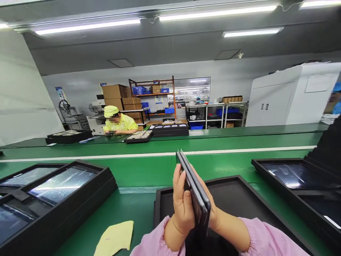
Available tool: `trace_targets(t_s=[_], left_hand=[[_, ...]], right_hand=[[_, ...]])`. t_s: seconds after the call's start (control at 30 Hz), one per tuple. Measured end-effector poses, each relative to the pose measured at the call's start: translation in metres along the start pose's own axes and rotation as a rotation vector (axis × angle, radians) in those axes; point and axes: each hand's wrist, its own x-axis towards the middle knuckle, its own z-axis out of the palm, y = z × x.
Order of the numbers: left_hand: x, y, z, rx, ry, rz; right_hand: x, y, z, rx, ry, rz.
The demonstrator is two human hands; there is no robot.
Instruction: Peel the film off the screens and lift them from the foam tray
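Note:
Two thin, dark tablets (194, 185) stand on edge, side by side, above the middle of the bench. My left hand (183, 204) presses against their left face, with its fingers bent along it. On the other side my right hand (212, 208) grips them, its fingers mostly hidden behind the tablets. Below both hands lies a black foam tray (231, 192), partly covered by my forearms. A yellow piece of cloth or paper (115, 239) rests on the green bench to the left of my left sleeve.
Black trays with glossy screens (64, 181) are stacked at left. More trays (290, 174) hold screens at right. Across the green bench (149, 165), a person in yellow (125, 122) handles a small dark object, near trays (167, 131). Shelves and a white cabinet (277, 96) stand behind.

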Motion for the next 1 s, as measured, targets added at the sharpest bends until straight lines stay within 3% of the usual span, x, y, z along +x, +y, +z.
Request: trace_targets(t_s=[0.1, 0.17, 0.23, 0.4, 0.67, 1.0], left_hand=[[0.016, 0.018, 0.005, -0.128, 0.064, -0.361], [0.024, 0.026, 0.009, -0.181, 0.108, -0.594], [0.027, 0.032, 0.011, -0.179, 0.148, -0.719], [0.028, 0.032, 0.014, -0.154, 0.133, -0.759], [0.037, 0.011, 0.02, -0.133, 0.147, -0.796], [0.04, -0.005, 0.024, -0.049, 0.145, -0.818]], right_hand=[[0.007, -0.011, 0.013, 0.057, 0.039, 0.014], [0.008, -0.014, 0.016, 0.094, 0.097, 0.134], [0.006, -0.012, 0.014, 0.118, 0.134, 0.242], [0.002, -0.008, 0.007, 0.146, 0.185, 0.295], [0.016, 0.0, 0.004, 0.125, 0.255, 0.41], [0.027, 0.01, 0.0, 0.062, 0.224, 0.406]])
